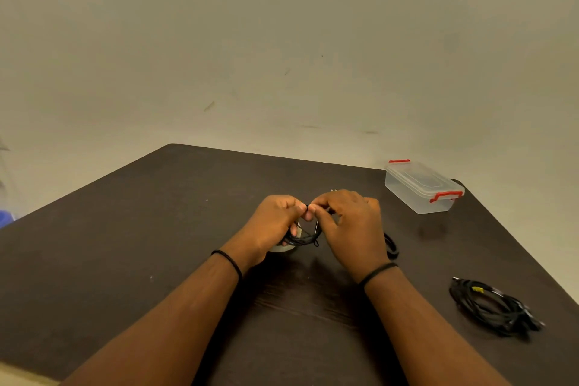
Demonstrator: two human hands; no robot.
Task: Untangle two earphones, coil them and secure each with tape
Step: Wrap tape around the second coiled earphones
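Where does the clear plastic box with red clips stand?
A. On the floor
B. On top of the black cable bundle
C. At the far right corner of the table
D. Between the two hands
C: the clear box sits by the far right corner of the table, lid on.

Dark brown counter. Black earphone cord; black coil with yellow tag. Clear box, red clasps. White tape roll. Beige wall.

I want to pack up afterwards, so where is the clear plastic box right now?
In the head view the clear plastic box, lid clipped with red latches, sits at the table's far right corner, beyond the right hand.
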